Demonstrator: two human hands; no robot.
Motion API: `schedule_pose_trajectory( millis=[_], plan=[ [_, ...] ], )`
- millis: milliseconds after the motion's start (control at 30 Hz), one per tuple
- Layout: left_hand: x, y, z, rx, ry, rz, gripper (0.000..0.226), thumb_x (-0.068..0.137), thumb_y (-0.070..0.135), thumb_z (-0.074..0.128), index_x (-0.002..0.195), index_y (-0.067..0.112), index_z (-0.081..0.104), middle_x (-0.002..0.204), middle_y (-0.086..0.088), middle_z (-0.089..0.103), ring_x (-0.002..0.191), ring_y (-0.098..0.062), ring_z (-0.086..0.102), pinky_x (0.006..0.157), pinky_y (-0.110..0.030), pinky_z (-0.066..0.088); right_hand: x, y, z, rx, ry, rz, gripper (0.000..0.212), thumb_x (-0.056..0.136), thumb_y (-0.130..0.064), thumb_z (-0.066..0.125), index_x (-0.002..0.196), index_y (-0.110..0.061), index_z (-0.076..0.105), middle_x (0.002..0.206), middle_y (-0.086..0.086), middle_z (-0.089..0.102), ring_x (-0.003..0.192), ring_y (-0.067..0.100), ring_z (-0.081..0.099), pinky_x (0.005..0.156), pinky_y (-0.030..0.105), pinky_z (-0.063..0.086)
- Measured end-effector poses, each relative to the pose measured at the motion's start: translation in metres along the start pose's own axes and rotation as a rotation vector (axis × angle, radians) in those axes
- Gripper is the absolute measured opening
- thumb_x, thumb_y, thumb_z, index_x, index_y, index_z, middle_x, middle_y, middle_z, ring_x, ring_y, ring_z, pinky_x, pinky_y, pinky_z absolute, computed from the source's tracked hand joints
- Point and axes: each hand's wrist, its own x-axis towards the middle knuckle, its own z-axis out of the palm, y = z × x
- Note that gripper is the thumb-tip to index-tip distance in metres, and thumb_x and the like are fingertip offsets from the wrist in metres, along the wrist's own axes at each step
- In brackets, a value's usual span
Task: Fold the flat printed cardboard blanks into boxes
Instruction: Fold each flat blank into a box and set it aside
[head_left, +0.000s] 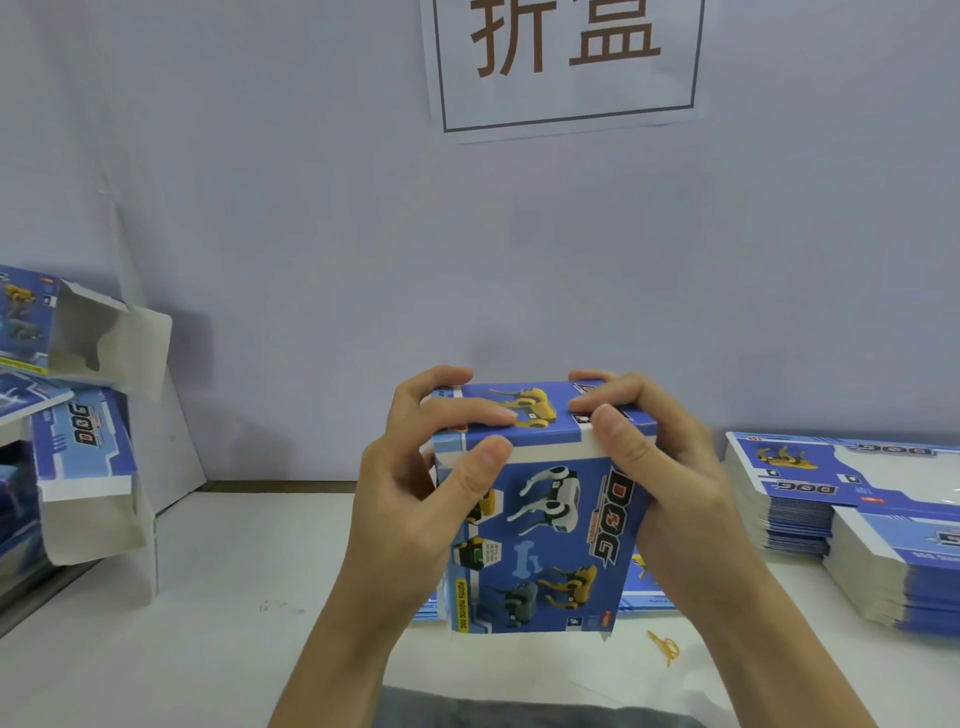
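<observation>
A blue printed box (550, 525) with robot dogs and the word DOG stands upright above the white table (208, 613) in the middle. My left hand (415, 483) grips its left side, fingers curled over the top flap and thumb on the front upper edge. My right hand (660, 467) grips the right side the same way, thumb on the white edge of the top flap. Under the box lies a flat blank (644, 587), mostly hidden.
Two stacks of flat blue blanks (831, 493) sit at the right. Folded boxes with open white flaps (88, 441) pile up at the left. A yellow rubber band (665, 647) lies near the front. A paper sign (566, 62) hangs on the grey wall.
</observation>
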Motion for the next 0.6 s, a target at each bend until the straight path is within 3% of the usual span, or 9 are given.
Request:
schedule_pose_trajectory(
  millis=[100,367,433,500,600],
  plan=[
    [0.000,0.001,0.002,0.039,0.001,0.023,0.025,0.079,0.053,0.075,0.096,0.033,0.075,0.131,0.007,0.051,0.122,-0.024,0.059,0.068,-0.034,0.060,0.000,0.000,-0.004,0.094,-0.035,0.034,0.016,0.077,-0.037,0.069,0.084,-0.023,0.070,0.129,-0.001,0.061,0.099,0.031,0.072,0.066,0.035,0.057],
    [0.000,0.000,-0.001,0.076,0.037,0.050,0.014,0.086,0.036,0.070,0.099,0.037,0.072,0.124,0.008,0.054,0.122,-0.023,0.058,0.069,-0.030,0.060,-0.001,-0.004,0.005,-0.012,0.006,-0.018,0.014,0.077,-0.043,0.074,0.083,-0.030,0.071,0.124,-0.010,0.064,0.097,0.031,0.072,0.067,0.045,0.061],
    [0.001,0.001,0.000,0.075,0.049,0.057,0.017,0.086,0.044,0.071,0.101,0.036,0.070,0.123,0.009,0.055,0.121,-0.023,0.058,0.069,-0.029,0.060,-0.002,-0.005,0.008,-0.043,0.034,-0.038,0.017,0.074,-0.049,0.071,0.082,-0.034,0.072,0.123,-0.012,0.065,0.098,0.030,0.072,0.067,0.045,0.062],
    [0.001,0.001,0.001,0.067,0.062,0.062,0.030,0.082,0.057,0.070,0.102,0.035,0.069,0.123,0.009,0.055,0.122,-0.025,0.058,0.068,-0.029,0.060,-0.002,-0.005,0.012,-0.080,0.057,-0.060,0.019,0.072,-0.055,0.067,0.080,-0.038,0.071,0.122,-0.014,0.065,0.100,0.028,0.071,0.074,0.051,0.061],
    [0.001,0.000,0.001,0.065,0.084,0.068,0.032,0.081,0.061,0.069,0.100,0.035,0.069,0.122,0.008,0.056,0.120,-0.028,0.058,0.071,-0.031,0.060,-0.001,-0.004,0.014,-0.120,0.067,-0.087,0.022,0.076,-0.062,0.068,0.081,-0.040,0.071,0.122,-0.014,0.065,0.103,0.027,0.070,0.094,0.059,0.051]
  ],
)
